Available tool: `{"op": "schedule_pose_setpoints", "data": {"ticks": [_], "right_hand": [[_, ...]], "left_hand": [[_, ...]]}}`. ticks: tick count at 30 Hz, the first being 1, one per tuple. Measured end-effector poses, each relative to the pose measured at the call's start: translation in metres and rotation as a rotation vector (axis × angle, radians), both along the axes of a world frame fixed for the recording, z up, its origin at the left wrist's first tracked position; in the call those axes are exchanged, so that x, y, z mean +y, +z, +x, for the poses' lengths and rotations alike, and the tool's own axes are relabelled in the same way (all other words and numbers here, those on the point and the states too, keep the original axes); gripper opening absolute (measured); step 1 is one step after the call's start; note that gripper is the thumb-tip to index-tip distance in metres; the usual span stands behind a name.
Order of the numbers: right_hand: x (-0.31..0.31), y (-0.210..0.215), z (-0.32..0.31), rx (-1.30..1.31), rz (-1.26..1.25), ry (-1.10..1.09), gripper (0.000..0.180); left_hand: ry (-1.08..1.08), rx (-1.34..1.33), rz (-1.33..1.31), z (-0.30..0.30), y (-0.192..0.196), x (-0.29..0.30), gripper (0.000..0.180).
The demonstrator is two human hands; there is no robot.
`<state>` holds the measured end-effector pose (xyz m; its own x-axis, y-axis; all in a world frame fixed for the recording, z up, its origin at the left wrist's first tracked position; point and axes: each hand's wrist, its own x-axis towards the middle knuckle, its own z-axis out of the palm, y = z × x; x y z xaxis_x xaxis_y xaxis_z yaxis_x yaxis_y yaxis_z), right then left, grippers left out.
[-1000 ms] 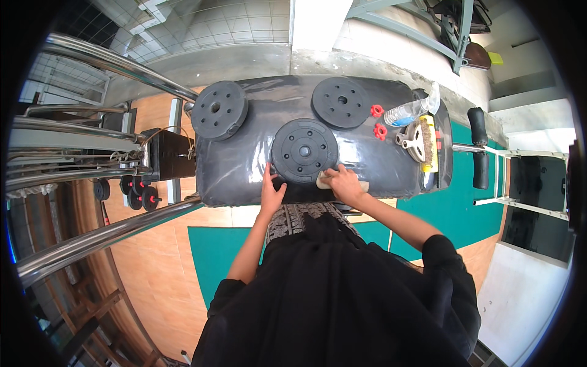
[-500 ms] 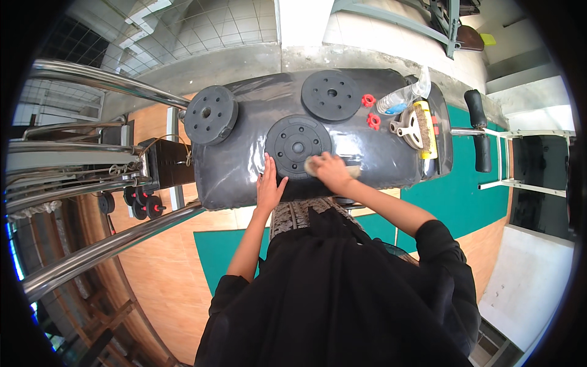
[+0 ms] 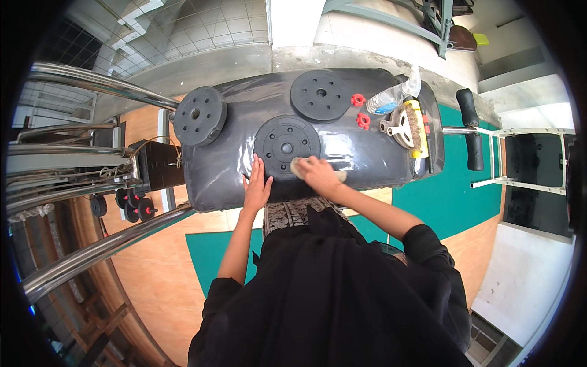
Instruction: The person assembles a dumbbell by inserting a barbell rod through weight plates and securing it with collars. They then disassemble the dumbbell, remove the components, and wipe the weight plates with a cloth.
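Observation:
A round black weight plate lies flat on the dark padded bench in front of me. My left hand rests against its near-left rim, fingers stretched out and holding nothing. At the near-right rim, my right hand is closed on a beige cloth, pressing it to the plate. The cloth's other end sticks out right of the hand. Two more black plates lie farther off, one at the far left and one beyond the middle plate.
Right of the plates are two red star-shaped collars, a clear spray bottle, a brush and a yellow container. Chrome bars run along the left. A bar with black foam rollers stands right of the bench.
The whole view has shifted slightly, so the bench appears farther left. My right hand and the cloth stay at the plate's near-right rim, moved only very little. The left hand keeps its place.

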<state>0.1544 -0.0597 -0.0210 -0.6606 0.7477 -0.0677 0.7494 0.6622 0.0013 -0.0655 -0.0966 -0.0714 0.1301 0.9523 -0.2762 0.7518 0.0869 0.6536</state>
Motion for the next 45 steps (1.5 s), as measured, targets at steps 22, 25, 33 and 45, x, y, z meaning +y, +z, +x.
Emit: {"op": "schedule_pose_setpoints", "data": {"ticks": [22,25,33,45], "right_hand": [[0.060,0.013,0.020,-0.160,0.014,-0.072,0.040],[0.050,0.003,-0.004,-0.184,0.052,0.072,0.041],[0.089,0.016,-0.012,-0.184,0.006,-0.092,0.040],[0.106,0.032,-0.039,-0.035,-0.228,-0.333,0.035]], "left_hand": [[0.087,-0.004,-0.028,0.011,0.005,-0.001,0.068],[0.089,0.016,-0.051,0.012,0.007,-0.001,0.069],[0.101,0.033,-0.080,0.014,0.010,-0.001,0.070],[0.095,0.078,-0.099,0.016,0.010,0.002,0.070]]}}
